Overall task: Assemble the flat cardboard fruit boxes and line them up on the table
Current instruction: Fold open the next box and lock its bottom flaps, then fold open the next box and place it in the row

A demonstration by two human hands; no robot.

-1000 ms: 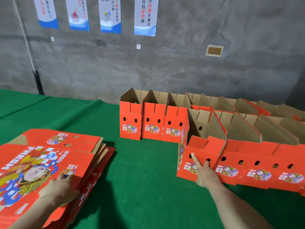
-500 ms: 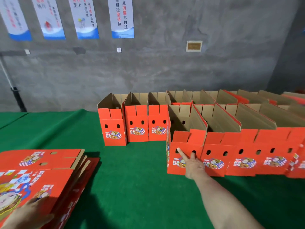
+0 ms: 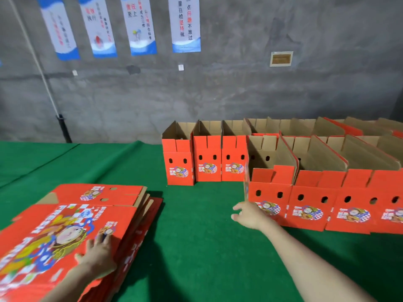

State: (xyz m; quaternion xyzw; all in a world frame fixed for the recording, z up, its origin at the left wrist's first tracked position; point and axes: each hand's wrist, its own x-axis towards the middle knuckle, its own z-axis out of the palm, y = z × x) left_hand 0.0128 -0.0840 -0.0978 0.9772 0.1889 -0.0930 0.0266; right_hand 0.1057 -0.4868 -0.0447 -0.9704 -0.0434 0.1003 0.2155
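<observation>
A stack of flat red cardboard fruit boxes lies at the near left of the green table. My left hand rests flat on the top sheet near its right edge. Two rows of assembled red boxes stand on the right: a far row and a near row. The leftmost box of the near row stands open at the top. My right hand hovers with loose fingers just off that box's front lower left corner, holding nothing.
A grey concrete wall with several hanging posters runs behind the table. A dark pipe stands at the left against the wall. Green cloth lies bare between the flat stack and the box rows.
My right hand has come off the front of the near row's leftmost box and drawn back toward me. My left hand stays on the flat stack. The view swung left.
</observation>
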